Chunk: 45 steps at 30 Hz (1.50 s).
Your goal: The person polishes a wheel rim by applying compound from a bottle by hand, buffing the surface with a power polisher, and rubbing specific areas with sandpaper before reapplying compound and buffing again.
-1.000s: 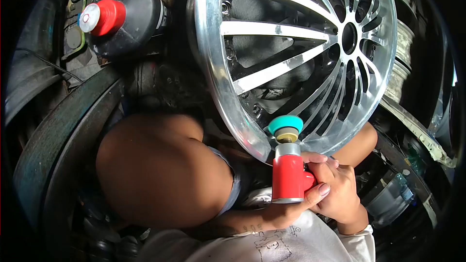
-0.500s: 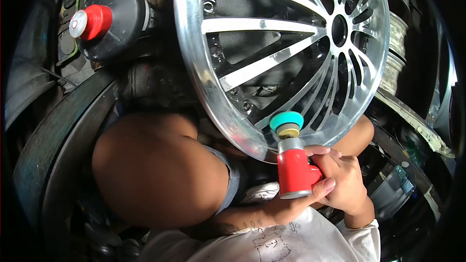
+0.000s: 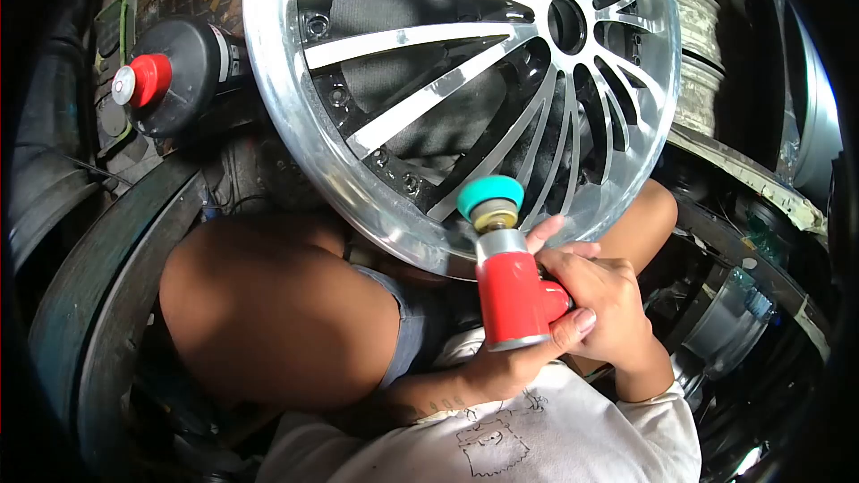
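The right hand (image 3: 608, 300) is grasping the red polisher (image 3: 513, 295) at its handle; the left hand (image 3: 523, 365) is cradling its body; the wheel (image 3: 438, 103) is lying just beyond both.

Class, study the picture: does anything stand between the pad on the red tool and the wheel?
Nothing visible stands between the turquoise pad and the wheel; fingertips show only beside the pad. Whether pad and wheel touch cannot be told.

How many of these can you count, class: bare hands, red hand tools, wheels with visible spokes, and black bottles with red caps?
Hands: 2 (left hand, right hand)
Red tool: 1
Spoked wheel: 1
Black bottle: 1
Total: 5
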Each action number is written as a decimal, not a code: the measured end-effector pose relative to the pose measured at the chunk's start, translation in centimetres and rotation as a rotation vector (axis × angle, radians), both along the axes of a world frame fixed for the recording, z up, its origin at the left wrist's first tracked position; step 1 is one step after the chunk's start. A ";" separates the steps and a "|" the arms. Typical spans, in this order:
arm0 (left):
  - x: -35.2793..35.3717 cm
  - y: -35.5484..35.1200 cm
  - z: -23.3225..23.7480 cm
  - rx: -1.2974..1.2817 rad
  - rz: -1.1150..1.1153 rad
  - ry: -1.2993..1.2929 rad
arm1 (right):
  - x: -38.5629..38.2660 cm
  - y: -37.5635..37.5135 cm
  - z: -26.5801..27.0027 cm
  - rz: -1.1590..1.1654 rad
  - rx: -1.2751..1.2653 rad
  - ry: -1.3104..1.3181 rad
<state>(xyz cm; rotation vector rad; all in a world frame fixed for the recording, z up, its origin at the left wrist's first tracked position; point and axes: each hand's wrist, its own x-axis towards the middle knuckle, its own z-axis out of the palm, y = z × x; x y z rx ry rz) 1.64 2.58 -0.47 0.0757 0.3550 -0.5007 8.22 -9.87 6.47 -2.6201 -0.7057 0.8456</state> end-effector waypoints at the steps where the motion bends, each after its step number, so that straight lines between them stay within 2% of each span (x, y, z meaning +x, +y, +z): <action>1: -0.1 0.1 0.0 0.008 -0.006 0.029 | 0.0 0.0 -0.4 0.008 -0.004 0.013; 5: -1.1 -0.9 -1.1 0.049 0.056 0.045 | 0.7 0.4 -0.7 0.056 -0.069 0.096; 12: -0.8 -0.8 -0.9 -0.053 0.090 0.075 | 1.5 1.3 -0.3 0.137 -0.160 0.078; 16: -0.7 -0.8 -1.0 -0.152 0.053 0.056 | 1.6 1.5 0.1 0.181 -0.146 0.015; 22: -0.4 -0.8 -1.1 -0.208 0.035 0.067 | 2.1 1.1 0.8 0.250 -0.236 0.058; 29: 0.0 -1.7 -1.2 -0.157 0.019 -0.120 | 1.2 -0.3 1.6 0.164 -0.137 -0.052; 33: 0.2 -0.7 -0.6 -0.125 -0.034 -0.012 | 1.3 -0.3 0.6 0.146 -0.077 -0.012; 37: -0.4 -1.4 -1.1 -0.099 0.075 0.057 | 1.7 0.8 -0.4 0.151 -0.056 -0.015; 38: -0.4 -1.9 -1.3 -0.124 0.115 0.076 | 2.0 1.1 -0.2 0.172 -0.106 0.023; 42: -0.5 -2.6 -1.2 -0.216 0.052 -0.032 | 1.8 0.6 2.0 0.230 -0.284 -0.004; 45: -0.2 -2.7 -0.9 -0.231 -0.001 -0.109 | 1.7 0.3 3.4 0.196 -0.293 -0.003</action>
